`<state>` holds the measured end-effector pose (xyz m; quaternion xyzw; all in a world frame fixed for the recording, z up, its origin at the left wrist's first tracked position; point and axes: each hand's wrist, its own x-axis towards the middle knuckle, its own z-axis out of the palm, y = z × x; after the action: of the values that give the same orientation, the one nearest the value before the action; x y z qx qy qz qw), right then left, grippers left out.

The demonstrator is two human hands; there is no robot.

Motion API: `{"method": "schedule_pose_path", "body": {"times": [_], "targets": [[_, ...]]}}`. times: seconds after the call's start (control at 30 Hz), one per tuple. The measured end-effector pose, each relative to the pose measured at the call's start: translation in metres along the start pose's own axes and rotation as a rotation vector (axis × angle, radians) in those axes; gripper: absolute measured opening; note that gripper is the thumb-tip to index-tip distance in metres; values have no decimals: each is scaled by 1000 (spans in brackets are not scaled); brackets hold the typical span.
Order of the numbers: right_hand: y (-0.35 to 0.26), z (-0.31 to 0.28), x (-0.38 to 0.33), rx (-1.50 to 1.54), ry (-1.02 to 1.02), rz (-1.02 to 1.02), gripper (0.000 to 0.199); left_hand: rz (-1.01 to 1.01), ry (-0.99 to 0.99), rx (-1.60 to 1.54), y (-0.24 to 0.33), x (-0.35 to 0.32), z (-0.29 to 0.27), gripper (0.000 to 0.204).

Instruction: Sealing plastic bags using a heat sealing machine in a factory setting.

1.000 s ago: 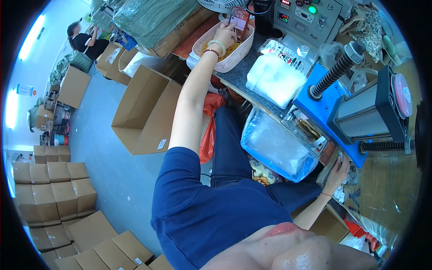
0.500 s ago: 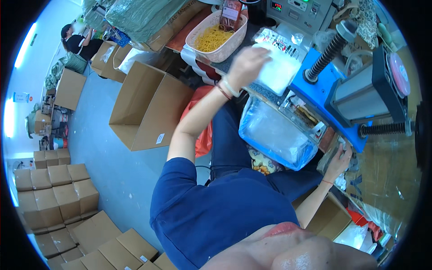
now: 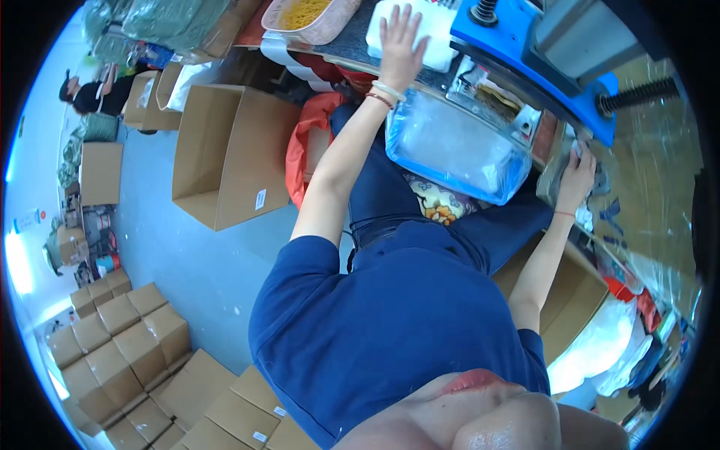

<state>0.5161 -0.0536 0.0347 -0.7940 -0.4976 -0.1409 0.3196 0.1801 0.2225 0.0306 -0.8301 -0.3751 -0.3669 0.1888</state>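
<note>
1. The left hand lies flat, palm down, on a stack of white plastic bags at the far edge of the table; its fingers are spread open and grip nothing.
2. The left wrist wears a pale bangle and a thin red band.
3. Just left of the bags stands a pink tray of yellow noodle-like strands.
4. The right hand rests against the lower side of the blue sealing machine, near a black ribbed bellows; its fingers curl against the metal, but I cannot tell whether they grip anything.
5. A clear blue plastic tub hangs below the table edge, between the two arms, above the person's lap.
6. An orange bag sits beside the left forearm, next to an open cardboard box on the floor.
7. Closed cartons are stacked at lower left; another person works in the far corner.
</note>
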Motion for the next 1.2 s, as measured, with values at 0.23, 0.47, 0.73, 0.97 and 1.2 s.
{"method": "schedule_pose_path", "body": {"times": [0.23,0.47,0.73,0.97,1.2], "targets": [[-10,-12,-13,-46,39,13,21,23,-442,-275,17,-51,-35,50],[-13,-17,-13,100,57,78,24,7,-176,-521,-4,-67,-30,15],[-142,-75,-31,545,-277,246,20,-541,-444,-1145,52,-43,-119,17],[-170,-58,-25,831,-280,27,24,-675,-736,-1239,83,-36,-139,23],[-170,-72,-1,714,-376,-94,21,-527,-960,-1280,96,-42,-134,23]]}}
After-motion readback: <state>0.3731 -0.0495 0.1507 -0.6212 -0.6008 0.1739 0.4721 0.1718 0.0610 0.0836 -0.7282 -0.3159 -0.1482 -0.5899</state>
